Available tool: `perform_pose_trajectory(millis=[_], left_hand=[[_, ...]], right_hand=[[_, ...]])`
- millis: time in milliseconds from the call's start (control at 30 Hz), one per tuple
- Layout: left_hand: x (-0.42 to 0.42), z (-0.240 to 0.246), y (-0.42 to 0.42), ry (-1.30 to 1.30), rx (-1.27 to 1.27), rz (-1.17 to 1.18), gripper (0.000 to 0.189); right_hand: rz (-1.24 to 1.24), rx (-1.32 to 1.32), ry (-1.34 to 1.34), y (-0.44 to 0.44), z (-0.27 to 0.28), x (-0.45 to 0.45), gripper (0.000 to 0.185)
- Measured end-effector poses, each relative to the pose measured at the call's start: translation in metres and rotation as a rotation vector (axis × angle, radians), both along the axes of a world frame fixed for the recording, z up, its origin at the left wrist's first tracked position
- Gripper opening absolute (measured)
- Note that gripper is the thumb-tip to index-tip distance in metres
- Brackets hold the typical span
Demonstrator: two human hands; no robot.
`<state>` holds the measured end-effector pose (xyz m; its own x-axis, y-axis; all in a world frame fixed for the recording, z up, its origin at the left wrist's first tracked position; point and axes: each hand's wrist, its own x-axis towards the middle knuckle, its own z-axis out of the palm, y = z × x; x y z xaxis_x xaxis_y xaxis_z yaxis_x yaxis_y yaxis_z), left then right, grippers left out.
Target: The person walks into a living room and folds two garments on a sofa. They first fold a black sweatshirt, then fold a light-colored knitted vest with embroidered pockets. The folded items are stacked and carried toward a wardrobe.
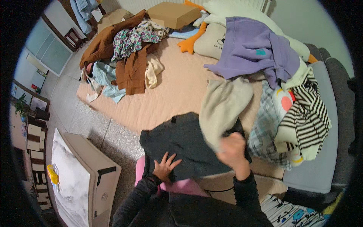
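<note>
A dark grey garment [181, 142] lies spread before me at the near edge of the bed. My left hand [166, 167] rests flat on its left part, fingers apart. Over its right part reaches a beige cloth garment [224, 105], whose narrow lower end meets my right hand [234, 150]. That hand is blurred and curled into a fist around the beige end; its fingertips are hidden. Pink fabric [184, 187] shows beneath the dark garment, by my lap.
Brown clothing [132, 73] is heaped at the bed's far left. A purple sweatshirt [246, 51] drapes over plush toys and a cushion [208, 41]. To the right lies a striped garment [306, 116]. A cardboard box [173, 14] sits at the back; a white-topped cabinet [71, 181] stands left.
</note>
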<state>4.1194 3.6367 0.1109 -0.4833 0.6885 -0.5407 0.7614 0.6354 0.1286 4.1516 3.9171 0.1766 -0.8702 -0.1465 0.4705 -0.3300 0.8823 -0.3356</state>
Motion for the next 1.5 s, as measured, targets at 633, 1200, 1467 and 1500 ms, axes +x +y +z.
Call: perform_pose_trajectory(millis=[633, 1200, 1467, 1500], left_hand=[[0.032, 0.016, -0.008, -0.262, 0.244, 0.266, 0.085], [0.014, 0.050, -0.050, -1.374, 1.521, 1.299, 0.071], [0.041, 0.036, -0.095, -1.148, 1.408, 1.422, 0.046], [0.041, 0.036, -0.095, -1.188, 1.421, 1.477, 0.046]], right_hand=[[-0.190, -0.022, -0.077, -0.056, -0.029, 0.049, 0.042], [0.998, -0.431, -0.273, -0.162, 0.017, 0.064, 0.024], [0.741, -0.358, -0.404, -0.172, -0.040, 0.089, 0.038], [0.645, -0.374, -0.407, -0.153, -0.038, 0.083, 0.036]])
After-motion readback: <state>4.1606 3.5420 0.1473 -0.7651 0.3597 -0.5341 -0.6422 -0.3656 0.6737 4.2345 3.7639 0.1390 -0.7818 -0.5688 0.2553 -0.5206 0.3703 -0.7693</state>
